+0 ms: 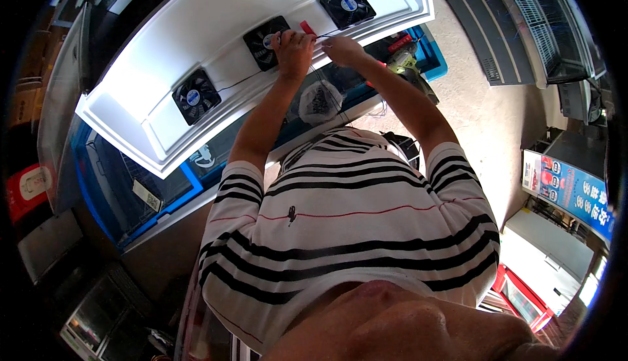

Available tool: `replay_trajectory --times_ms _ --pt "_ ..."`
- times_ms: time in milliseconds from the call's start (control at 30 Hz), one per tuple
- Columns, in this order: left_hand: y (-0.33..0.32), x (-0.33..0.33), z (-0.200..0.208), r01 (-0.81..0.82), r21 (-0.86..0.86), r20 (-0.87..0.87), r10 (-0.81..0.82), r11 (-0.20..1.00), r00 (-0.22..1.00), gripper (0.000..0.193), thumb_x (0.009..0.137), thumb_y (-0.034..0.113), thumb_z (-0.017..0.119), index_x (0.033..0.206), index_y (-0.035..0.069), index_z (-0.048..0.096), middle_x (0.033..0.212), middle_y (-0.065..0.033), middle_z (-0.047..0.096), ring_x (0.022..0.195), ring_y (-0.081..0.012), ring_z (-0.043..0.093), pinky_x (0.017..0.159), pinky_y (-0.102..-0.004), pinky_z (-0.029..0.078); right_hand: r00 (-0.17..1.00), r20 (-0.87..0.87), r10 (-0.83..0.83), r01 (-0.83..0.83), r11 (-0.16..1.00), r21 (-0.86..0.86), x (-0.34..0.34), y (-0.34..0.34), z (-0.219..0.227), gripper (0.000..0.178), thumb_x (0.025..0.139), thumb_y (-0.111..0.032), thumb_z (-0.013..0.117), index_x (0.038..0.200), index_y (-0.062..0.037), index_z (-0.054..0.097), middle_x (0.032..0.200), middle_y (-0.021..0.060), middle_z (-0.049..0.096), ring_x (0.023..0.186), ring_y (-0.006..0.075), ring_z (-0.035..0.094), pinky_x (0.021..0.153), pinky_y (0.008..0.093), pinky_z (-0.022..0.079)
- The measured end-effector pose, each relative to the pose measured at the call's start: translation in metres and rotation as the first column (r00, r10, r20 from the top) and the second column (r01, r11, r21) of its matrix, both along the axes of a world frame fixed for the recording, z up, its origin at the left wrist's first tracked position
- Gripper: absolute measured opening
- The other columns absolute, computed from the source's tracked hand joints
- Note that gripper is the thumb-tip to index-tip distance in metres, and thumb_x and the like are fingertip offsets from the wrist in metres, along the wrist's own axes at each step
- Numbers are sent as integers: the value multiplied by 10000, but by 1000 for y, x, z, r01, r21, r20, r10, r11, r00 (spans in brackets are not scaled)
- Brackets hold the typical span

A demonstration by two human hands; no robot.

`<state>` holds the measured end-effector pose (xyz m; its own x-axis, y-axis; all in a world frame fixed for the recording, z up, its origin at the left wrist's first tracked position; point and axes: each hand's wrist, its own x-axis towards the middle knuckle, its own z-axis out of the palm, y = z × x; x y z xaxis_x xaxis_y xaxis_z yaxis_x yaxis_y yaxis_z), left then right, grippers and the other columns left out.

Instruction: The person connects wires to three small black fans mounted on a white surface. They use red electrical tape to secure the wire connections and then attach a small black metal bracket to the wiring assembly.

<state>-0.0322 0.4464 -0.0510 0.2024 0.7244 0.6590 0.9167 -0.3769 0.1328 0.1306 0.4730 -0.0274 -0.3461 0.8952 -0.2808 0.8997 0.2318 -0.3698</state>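
A long white moulded panel point(216, 17) holds three black square fans with round blue and silver labels: a left fan point(196, 97), a middle fan point(264, 44) and a right fan point(347, 7). My left hand point(294, 52) is at the right side of the middle fan, its fingers bent and closed around a thin dark wire point(322, 36). To its right my right hand point(344, 51) pinches the same wiring, fingertips pressed together. A small red piece point(307, 28) lies just above my hands. Another thin wire point(239, 85) runs from the left fan toward the middle one.
Under the panel stands a blue-framed glass-topped case point(140, 194). On it sit a clear bag of small dark parts point(320, 101) and, right, a blue tray point(432, 57) with a yellow-green power tool point(403, 60). A grey slatted unit point(474, 24) stands at the far right.
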Motion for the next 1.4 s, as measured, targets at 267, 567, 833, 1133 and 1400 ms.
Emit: replay_trajectory --times_ms 267,567,833,1133,1400 --pt "-10 11 14 -20 -77 128 30 997 991 87 788 232 671 855 194 631 1004 10 581 1039 -200 471 947 -465 267 988 105 -109 53 899 434 -6 -43 -11 500 890 -349 508 1321 -107 431 1228 134 504 1183 270 437 909 517 340" --pt "5 16 -8 156 -65 311 -129 986 942 132 840 127 624 935 82 544 1205 -117 507 1067 -315 541 892 -417 443 998 47 -41 17 902 431 -5 -27 -37 454 876 -374 518 1298 -215 465 1393 75 411 1251 332 388 965 605 248" --pt "0 17 -5 246 -242 533 -83 938 842 125 868 101 585 970 59 526 1151 -136 507 1057 -346 535 853 -427 489 929 -250 -273 348 875 336 -21 -10 -44 274 819 -408 551 963 -211 677 1030 28 658 1033 226 586 985 592 249" --pt "2 16 -1 252 -104 499 -169 962 850 98 866 94 578 950 59 539 1032 -138 558 943 -349 577 751 -425 495 956 -288 -57 211 815 540 -5 -11 -49 229 836 -351 548 957 -197 666 964 75 673 988 216 607 961 487 331" --pt "2 17 -11 220 -178 536 -93 959 839 127 831 56 585 953 62 550 926 -132 598 910 -344 580 768 -427 467 950 -276 -149 295 725 623 -19 -12 -62 187 809 -301 561 891 -190 688 932 49 683 978 271 606 965 489 326"
